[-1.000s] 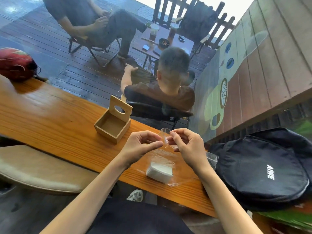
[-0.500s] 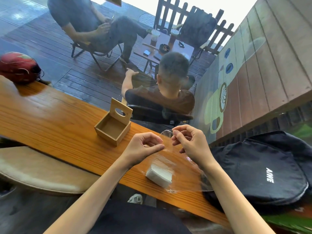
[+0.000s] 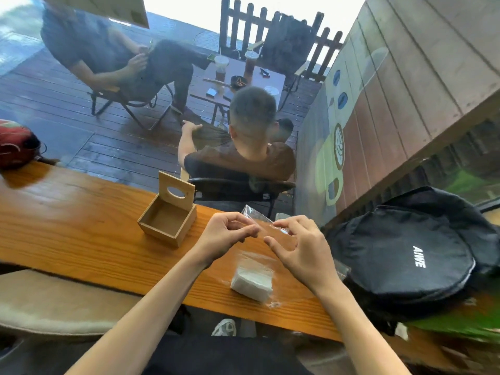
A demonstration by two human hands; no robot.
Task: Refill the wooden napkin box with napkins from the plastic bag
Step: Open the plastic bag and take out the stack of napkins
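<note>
The wooden napkin box stands on the counter with its slotted lid tipped up and nothing inside. To its right lies a clear plastic bag holding a white stack of napkins near the front edge. My left hand pinches the bag's upper edge between thumb and fingers. My right hand pinches the same edge from the right, its other fingers spread. The bag's top corner sticks up between my hands.
A long wooden counter runs along a window. A black backpack lies at the right, close to my right hand. A red bag sits at the far left. Beyond the glass, people sit at a small table.
Both hands stay at the bag's top edge; the right hand's fingers have spread and shifted a little right. The camera has tilted, so the view has shifted slightly.
</note>
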